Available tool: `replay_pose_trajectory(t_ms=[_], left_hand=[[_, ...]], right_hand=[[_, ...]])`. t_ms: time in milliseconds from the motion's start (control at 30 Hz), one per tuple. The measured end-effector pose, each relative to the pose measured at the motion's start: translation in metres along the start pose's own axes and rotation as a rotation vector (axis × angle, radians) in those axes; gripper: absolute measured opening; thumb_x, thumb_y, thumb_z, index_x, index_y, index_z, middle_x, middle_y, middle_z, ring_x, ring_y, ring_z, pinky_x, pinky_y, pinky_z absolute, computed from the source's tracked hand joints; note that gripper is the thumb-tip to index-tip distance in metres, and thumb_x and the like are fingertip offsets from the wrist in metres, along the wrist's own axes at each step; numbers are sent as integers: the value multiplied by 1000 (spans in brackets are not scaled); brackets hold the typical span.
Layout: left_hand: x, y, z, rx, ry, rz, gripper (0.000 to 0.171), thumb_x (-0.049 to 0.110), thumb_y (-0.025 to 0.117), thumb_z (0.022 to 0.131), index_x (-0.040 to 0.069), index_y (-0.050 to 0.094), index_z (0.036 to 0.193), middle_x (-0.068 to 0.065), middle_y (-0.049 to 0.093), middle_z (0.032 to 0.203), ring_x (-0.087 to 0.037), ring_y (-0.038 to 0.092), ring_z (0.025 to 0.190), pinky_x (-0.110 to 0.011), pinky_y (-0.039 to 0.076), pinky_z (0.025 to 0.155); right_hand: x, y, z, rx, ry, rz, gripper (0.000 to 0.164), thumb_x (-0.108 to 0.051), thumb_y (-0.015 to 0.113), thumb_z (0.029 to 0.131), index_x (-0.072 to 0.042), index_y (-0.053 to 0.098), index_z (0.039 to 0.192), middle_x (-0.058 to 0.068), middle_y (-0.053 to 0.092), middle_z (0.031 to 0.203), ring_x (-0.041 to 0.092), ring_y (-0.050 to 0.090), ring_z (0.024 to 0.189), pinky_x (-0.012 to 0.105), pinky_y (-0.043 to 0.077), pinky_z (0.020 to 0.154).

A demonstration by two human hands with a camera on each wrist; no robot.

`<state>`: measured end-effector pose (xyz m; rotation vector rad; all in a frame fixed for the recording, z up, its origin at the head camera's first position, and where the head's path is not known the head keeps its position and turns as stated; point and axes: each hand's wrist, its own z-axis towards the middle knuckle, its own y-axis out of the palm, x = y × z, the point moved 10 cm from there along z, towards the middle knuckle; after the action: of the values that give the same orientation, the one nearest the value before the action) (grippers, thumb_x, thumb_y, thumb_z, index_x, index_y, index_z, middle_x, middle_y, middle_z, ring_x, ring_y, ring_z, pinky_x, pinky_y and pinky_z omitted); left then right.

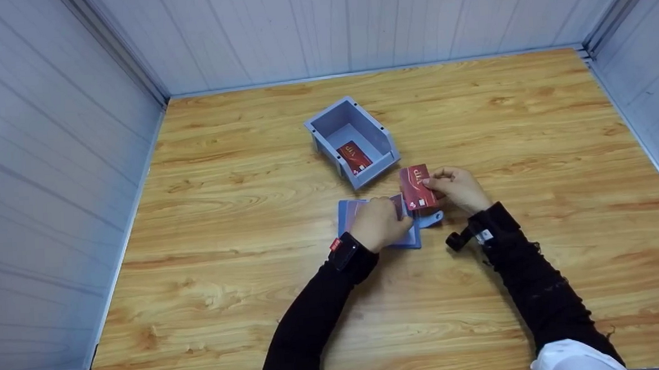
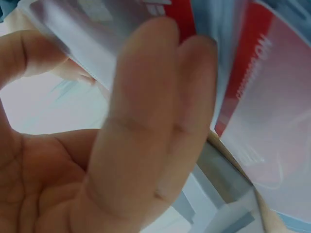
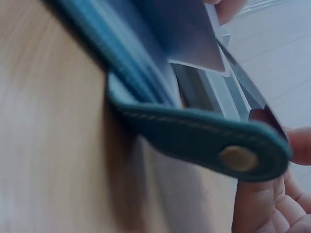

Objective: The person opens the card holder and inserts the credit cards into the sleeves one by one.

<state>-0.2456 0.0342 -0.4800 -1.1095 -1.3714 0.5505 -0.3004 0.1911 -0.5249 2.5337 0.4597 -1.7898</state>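
Note:
A red VIP card (image 1: 414,186) is pinched between the thumb and fingers of my right hand (image 1: 459,189), beside the right edge of a blue card holder (image 1: 415,241). The holder lies open on the table, its snap strap (image 3: 204,141) sticking out to the right. Over its pages is my left hand (image 1: 378,225), thumb and fingers gripping a clear sleeve page. In the left wrist view, another clear sleeve (image 2: 272,107) with a red-and-pale card sits behind the fingers. The left hand hides much of the holder in the head view.
Just beyond the holder stands a grey-blue plastic bin (image 1: 371,174), turned at an angle, with another red VIP card (image 1: 355,155) lying inside. Pale panel walls (image 1: 321,33) border the wooden table (image 1: 228,303) at the back and both sides.

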Motion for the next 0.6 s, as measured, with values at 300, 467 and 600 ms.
replay_pose_trajectory(t_ms=[300,467,600], left_hand=[[-27,-14,-3,-7,-46,-145,37,26,58,89,18,41,57,3,46,61,-15,47,56,-25,36,51],[-46,-23,-4,48,-21,-190,28,14,58,87,15,46,62,2,46,64,-17,47,63,-28,39,58],[-67,-26,-5,60,-61,-284,7,11,60,85,4,62,84,-4,59,79,-19,52,71,-32,46,64]], right_hand=[[-10,4,-7,-17,4,72,16,-17,64,94,-5,56,101,-8,69,73,7,66,63,25,59,61],[-17,13,-11,-52,-33,123,13,-13,62,95,-3,56,100,-6,70,73,8,67,62,30,60,63],[-24,21,-18,-62,-34,156,12,-11,62,95,-2,56,100,-3,70,74,10,68,62,34,61,65]])
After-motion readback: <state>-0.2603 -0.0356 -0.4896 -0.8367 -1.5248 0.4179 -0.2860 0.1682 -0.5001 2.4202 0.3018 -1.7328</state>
